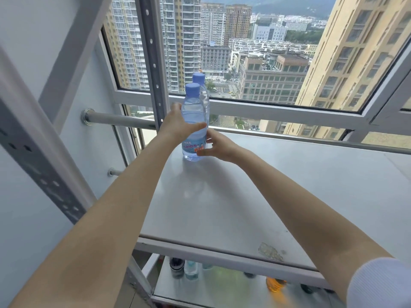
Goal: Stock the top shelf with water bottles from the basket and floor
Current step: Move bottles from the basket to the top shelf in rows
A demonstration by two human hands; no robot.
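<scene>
Head | both hands' fingers [201,126] curled on front water bottle [194,121]

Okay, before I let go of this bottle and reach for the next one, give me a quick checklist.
1. Front bottle upright on the top shelf: ok.
2. Its base flat on the shelf: cannot tell, the right hand covers part of it.
3. Left hand and right hand both steadying it: ok.
4. Cap on: ok.
5. Clear of the rear bottle behind it: cannot tell, they overlap in view.
6. Room to the right for more: ok.
</scene>
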